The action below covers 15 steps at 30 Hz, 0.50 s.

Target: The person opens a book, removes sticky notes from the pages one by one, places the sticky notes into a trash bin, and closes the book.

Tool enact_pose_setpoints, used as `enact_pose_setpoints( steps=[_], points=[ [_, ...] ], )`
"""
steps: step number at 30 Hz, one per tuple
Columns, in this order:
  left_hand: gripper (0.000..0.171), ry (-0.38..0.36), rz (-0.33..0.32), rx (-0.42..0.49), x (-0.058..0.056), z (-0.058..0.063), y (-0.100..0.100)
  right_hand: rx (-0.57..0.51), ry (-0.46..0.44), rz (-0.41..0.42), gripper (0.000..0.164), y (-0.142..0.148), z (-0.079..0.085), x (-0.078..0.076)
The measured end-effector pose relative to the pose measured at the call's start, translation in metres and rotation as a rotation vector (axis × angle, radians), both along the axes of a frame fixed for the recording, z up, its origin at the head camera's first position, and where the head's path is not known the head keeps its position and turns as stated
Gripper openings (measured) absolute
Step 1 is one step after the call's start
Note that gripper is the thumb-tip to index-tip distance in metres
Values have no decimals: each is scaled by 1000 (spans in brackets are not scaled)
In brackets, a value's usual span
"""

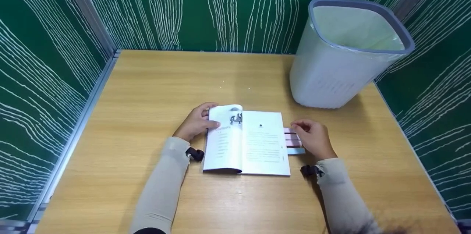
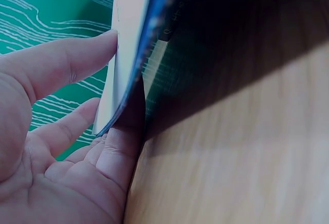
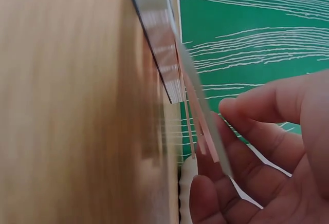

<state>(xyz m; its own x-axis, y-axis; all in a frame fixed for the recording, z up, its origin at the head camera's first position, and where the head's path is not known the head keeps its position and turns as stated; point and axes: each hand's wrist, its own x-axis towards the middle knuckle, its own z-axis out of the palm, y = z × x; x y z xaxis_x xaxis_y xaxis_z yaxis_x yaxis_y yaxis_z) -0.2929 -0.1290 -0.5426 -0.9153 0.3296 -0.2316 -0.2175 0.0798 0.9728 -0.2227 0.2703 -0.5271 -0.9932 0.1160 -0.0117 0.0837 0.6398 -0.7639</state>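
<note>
The open book (image 1: 263,145) lies on the table (image 1: 147,90) in front of you, left hand (image 1: 195,121) gripping its left edge, thumb on the page: a good anchor, press firmly. Over right, your right hand (image 1: 314,138) has thumb and forefinger narrow beside the pink strips (image 1: 293,142) and blue strip (image 1: 295,151); can't tell whether they pinch one. Work lightly, one strip at a time.
</note>
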Motion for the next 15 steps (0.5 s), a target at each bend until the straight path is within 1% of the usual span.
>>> enact_pose_setpoints(
  steps=[7,15],
  points=[
    [77,15,-2,9,-2,-3,-1,-11,22,41,16,2,-4,-2],
    [76,13,-5,11,-2,-3,1,-45,-52,36,17,2,-4,0]
  ],
)
